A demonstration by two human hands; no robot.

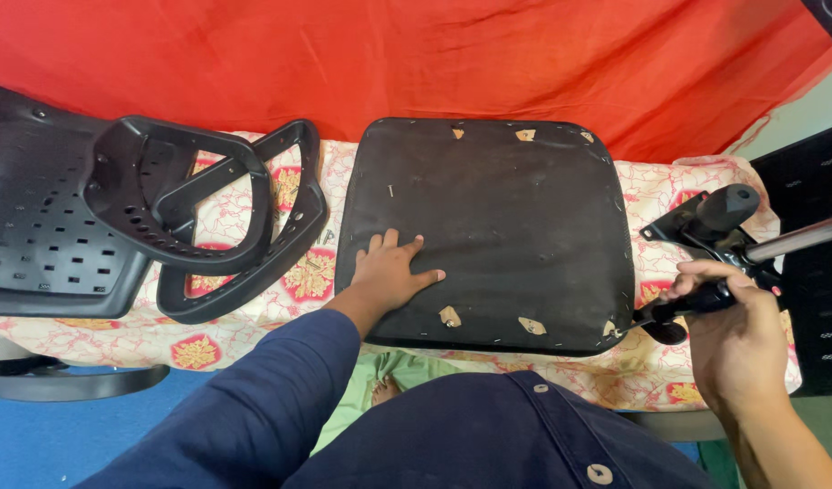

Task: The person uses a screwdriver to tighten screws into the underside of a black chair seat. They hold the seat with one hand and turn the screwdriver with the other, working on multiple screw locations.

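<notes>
A black chair seat (506, 217) lies underside up on the patterned cloth, stapled fabric showing. My left hand (393, 272) rests flat on its near left part, fingers spread. My right hand (737, 340) grips a black lever of the chair's metal tilt mechanism (719, 226) at the seat's right edge. A silver rod (796, 240) sticks out of the mechanism to the right.
Two black armrest loops (226, 217) overlap left of the seat. A perforated black chair back (44, 208) lies at the far left. A red cloth (434, 63) hangs behind. The floral tablecloth (669, 376) covers the table; blue floor (35, 435) below left.
</notes>
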